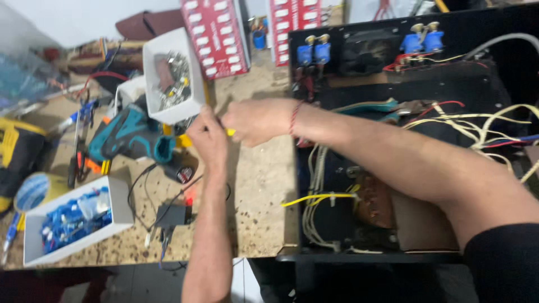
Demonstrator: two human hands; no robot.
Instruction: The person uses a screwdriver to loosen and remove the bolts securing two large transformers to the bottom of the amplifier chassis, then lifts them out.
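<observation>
Both hands meet over the speckled workbench (258,185), left of an open black equipment chassis (393,168). My right hand (255,120) is closed around a small yellow object (231,132) that only peeks out from the fist. My left hand (206,136) touches the right hand's fingers from the left, its fingers bent; whether it also grips the yellow object is hidden. A red thread band circles my right wrist. Just left of the hands lie a teal cordless drill (132,137) and a white box of metal parts (171,76).
A white box of blue parts (73,221) sits front left, by a tape roll (33,191). A small black adapter (173,215) with cable lies near the bench edge. Red cartons (216,33) stand behind. The chassis holds yellow and white wires (483,126), blue terminals (314,51) and a transformer (373,202).
</observation>
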